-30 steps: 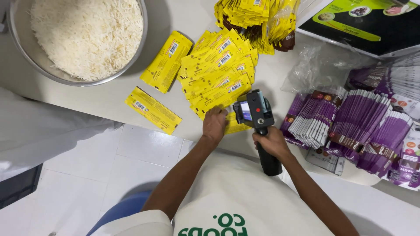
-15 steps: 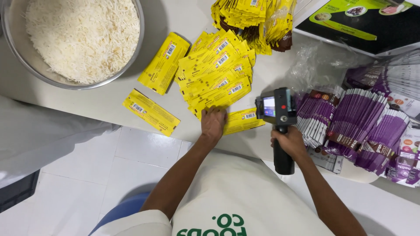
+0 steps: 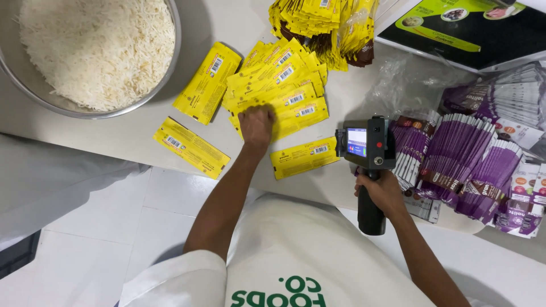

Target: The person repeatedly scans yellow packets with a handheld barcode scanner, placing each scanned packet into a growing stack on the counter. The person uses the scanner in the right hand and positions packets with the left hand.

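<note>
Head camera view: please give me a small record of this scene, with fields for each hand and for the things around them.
left hand: pressed flat on the fanned pile of yellow sachets
right hand: gripping the black handheld device, its small screen lit
single sachet: lies apart, between the hands
metal bowl: filled with white rice, far left
purple sachets: stacked at the right
table: white

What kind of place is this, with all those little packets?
Probably a small food-packing workplace. A big metal bowl of white rice sits by piles of flat yellow packets and purple packets. The right hand holds a handheld device with a screen; the left hand rests on the yellow packets.
</note>
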